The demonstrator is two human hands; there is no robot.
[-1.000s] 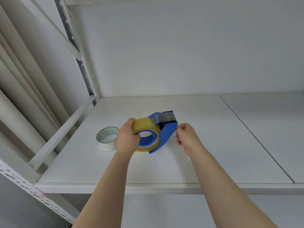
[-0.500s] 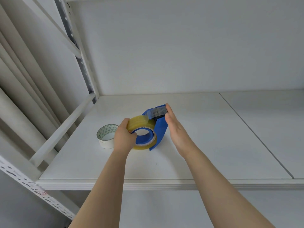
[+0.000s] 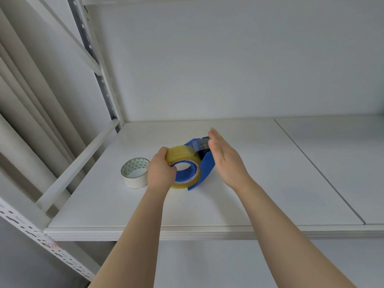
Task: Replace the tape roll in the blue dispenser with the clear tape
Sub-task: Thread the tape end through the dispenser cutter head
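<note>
The blue dispenser (image 3: 207, 165) stands on the white shelf (image 3: 239, 200), near its middle. A clear, yellowish tape roll (image 3: 182, 154) sits on the dispenser's blue hub, and a strip of tape runs up over the dispenser's front end. My left hand (image 3: 161, 173) grips the roll's left side. My right hand (image 3: 225, 159) is flat with its fingers extended, beside the dispenser's right side and front end. Whether the palm touches the dispenser is unclear. A white tape roll (image 3: 135, 173) with a green triangle pattern inside its core lies on the shelf to the left.
The shelf's metal upright (image 3: 99, 84) and a diagonal brace (image 3: 79, 163) stand at the left. A seam (image 3: 315, 167) divides the shelf board on the right. The back wall is close behind.
My right hand rose from pinching near the dispenser's lower right edge to a flat, open pose beside its front end. The left hand stayed on the roll.
</note>
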